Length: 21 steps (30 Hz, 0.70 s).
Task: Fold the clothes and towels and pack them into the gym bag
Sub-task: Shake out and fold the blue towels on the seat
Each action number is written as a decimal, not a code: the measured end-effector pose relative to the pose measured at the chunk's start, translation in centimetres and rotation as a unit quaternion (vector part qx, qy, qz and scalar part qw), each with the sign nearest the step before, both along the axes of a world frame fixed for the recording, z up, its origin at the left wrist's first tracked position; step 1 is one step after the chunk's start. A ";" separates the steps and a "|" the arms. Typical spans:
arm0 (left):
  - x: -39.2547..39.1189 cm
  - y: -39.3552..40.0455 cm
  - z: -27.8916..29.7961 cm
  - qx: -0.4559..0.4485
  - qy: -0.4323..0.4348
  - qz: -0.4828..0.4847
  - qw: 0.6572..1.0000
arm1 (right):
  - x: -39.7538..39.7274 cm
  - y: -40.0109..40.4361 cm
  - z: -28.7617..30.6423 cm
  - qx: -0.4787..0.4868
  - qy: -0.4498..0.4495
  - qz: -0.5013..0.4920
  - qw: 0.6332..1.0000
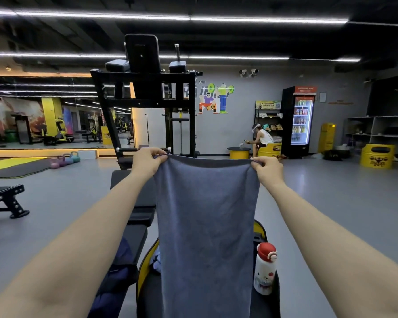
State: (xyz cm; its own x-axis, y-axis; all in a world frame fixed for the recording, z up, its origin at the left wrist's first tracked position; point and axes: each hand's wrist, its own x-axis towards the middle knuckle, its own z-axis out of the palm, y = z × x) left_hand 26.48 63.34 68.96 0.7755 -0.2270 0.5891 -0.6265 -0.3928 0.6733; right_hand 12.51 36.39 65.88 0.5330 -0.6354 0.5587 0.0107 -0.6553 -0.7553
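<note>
Both hands (147,162) (268,169) pinch the towel (206,226), which hides most of the gym bag (145,258).

Plain grey-blue towel (207,226), black-and-yellow gym bag (145,267); white bottle (264,271), red cap

Single view, head-worn, wide-angle. Looks forward and slightly down along both outstretched forearms, close behind the left hand (147,162) and right hand (268,171). Near field below the fingers: hanging grey towel (207,226), gym bag (145,260). Far field beyond the fingers: gym floor (319,191), drinks fridge (302,120). No second view.
</note>
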 end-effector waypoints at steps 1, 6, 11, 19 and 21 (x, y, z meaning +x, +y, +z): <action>0.5 -0.2 -0.6 0.004 0.006 0.000 1.000 | 0.5 -0.2 -0.7 0.004 0.008 0.004 1.000; 2.6 -1.1 -4.2 -0.002 0.057 0.006 0.998 | 3.4 -1.0 -3.8 0.025 0.042 0.012 0.999; 4.7 -1.8 -8.3 0.009 0.094 0.022 0.995 | 6.0 -1.4 -7.2 0.046 0.074 0.023 0.996; 6.4 -1.9 -15.5 0.049 0.153 0.018 0.987 | 7.7 -0.9 -14.2 0.074 0.161 0.033 0.984; 6.2 -1.8 -17.7 0.054 0.176 0.020 0.983 | 7.3 -0.3 -16.2 0.071 0.185 0.039 0.979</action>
